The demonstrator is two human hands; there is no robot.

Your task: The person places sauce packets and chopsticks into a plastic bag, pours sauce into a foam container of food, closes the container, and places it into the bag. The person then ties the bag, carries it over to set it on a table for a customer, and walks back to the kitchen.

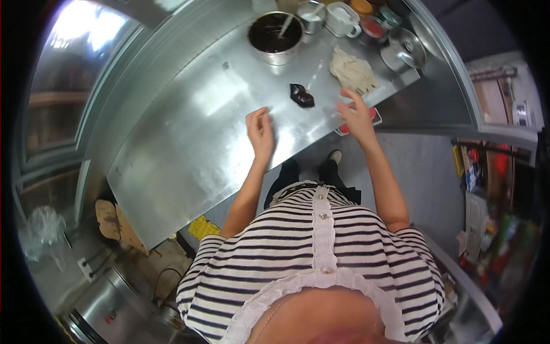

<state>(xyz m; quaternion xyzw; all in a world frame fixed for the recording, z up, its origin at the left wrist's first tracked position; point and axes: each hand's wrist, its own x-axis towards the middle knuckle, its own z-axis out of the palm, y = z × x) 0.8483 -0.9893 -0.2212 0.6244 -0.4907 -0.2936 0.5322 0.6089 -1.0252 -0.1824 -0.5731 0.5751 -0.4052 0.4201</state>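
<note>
A small, dark, glossy crumpled thing (302, 96) lies on the steel table, possibly a black plastic bag; its kind is unclear. To its left, my left hand (260, 136) hovers over the table with fingers loosely bent and nothing visible in them. My right hand (358, 119) is at the table's front edge, its fingers apart and slightly blurred, holding nothing I can see. Just beyond it lies a crumpled beige cloth (352, 70). Partly behind my right hand is a red and white object (375, 116) at the table edge.
A steel pot (276, 57) with dark contents and a light-handled utensil (286, 26) stands at the back of the steel table (172, 149). Beside it are a white lidded container (342, 22), several jars and a lidded steel pot (404, 49). Crowded shelves (492, 160) stand at right.
</note>
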